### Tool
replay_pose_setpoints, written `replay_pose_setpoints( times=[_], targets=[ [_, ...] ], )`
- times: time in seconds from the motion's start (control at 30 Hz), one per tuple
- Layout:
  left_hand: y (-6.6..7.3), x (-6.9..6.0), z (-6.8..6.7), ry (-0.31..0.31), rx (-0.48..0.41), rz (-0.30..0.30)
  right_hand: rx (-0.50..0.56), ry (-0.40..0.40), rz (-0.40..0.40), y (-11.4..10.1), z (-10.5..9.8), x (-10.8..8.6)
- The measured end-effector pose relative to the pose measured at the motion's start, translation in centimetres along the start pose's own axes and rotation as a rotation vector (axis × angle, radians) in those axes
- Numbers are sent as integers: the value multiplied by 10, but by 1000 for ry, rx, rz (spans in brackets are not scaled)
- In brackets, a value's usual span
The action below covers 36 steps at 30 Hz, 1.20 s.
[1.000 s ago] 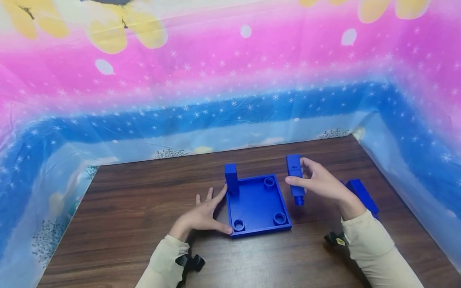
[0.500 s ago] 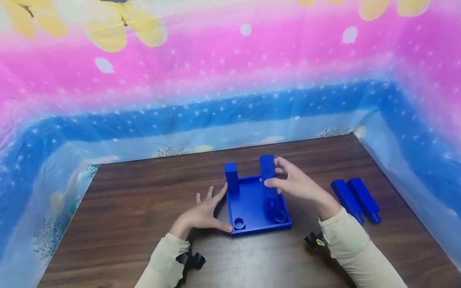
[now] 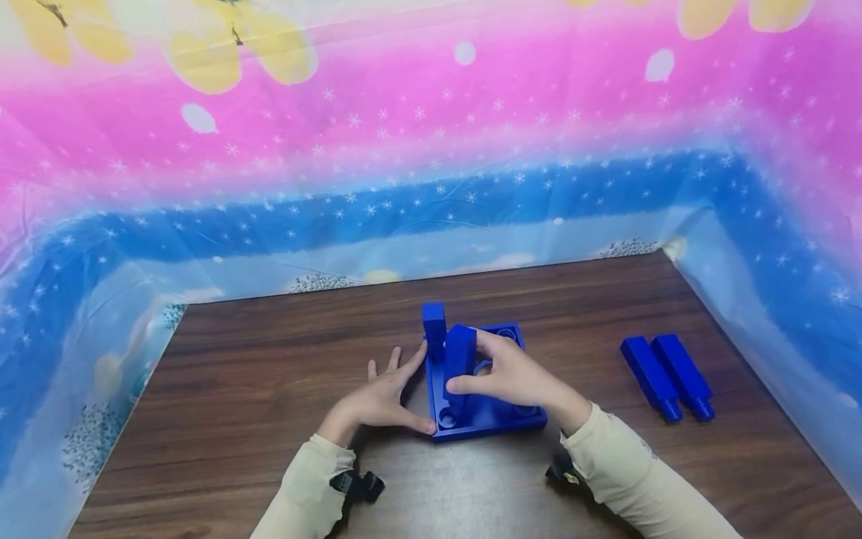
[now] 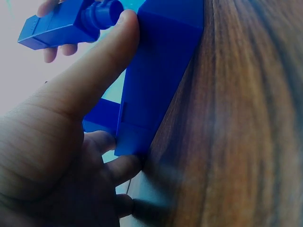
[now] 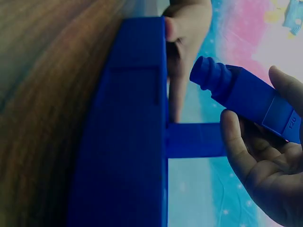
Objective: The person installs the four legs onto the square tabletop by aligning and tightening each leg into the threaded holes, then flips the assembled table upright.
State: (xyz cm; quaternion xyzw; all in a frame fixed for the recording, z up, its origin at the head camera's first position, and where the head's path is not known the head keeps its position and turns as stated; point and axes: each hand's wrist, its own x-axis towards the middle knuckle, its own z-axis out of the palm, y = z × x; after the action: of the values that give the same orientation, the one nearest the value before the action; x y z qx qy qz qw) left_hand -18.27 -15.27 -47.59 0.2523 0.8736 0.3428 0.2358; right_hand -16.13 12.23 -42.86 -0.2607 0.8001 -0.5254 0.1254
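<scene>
A square blue tray (image 3: 488, 423) with raised rims and round corner sockets lies on the table; one blue leg (image 3: 434, 329) stands upright at its far left corner. My left hand (image 3: 377, 397) rests along the tray's left side, thumb at the near corner and fingers spread out straight. My right hand (image 3: 518, 378) grips a second square leg (image 3: 461, 352) between thumb and fingers. Its threaded end (image 5: 208, 73) points down, tilted, above the near left socket (image 3: 447, 419). The left wrist view shows a gap between this end and the tray. Far right socket is partly hidden by my hand.
Two loose blue legs (image 3: 652, 378) lie side by side on the right of the wooden table (image 3: 269, 352), threaded ends toward me. A patterned cloth (image 3: 404, 150) hangs around the table's back and sides.
My right hand has carried the leg left from beside the tray, across it, to over the near left socket. The left hand and tray have stayed put.
</scene>
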Motion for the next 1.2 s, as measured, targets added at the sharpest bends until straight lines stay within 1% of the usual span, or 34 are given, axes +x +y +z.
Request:
replay_pose_setpoints(
  times=[0.2, 0.3, 0.43, 0.57, 0.73, 0.8, 1.0, 1.1, 1.2],
  targets=[
    [-3, 3, 1, 6, 15, -15, 9, -24, -24, 2, 11, 1],
    [-6, 2, 3, 16, 15, -18, 12, -34, -32, 3, 14, 1],
    [-7, 2, 4, 27, 8, -7, -23, -53, -40, 5, 18, 0],
    [-5, 2, 2, 8, 14, -3, -68, -71, -78, 10, 19, 1],
    [0, 2, 0, -18, 28, -32, -70, -99, -106, 10, 19, 2],
    [0, 2, 0, -12, 25, -33, -68, -105, -105, 8, 18, 2],
    [-5, 1, 1, 16, 14, 1, -76, -108, -91, 4, 15, 3],
    [-6, 1, 2, 19, -10, 28, -79, -129, -101, 4, 14, 5],
    [-7, 2, 2, 14, -4, 33, -82, -164, -124, 4, 13, 7]
  ],
)
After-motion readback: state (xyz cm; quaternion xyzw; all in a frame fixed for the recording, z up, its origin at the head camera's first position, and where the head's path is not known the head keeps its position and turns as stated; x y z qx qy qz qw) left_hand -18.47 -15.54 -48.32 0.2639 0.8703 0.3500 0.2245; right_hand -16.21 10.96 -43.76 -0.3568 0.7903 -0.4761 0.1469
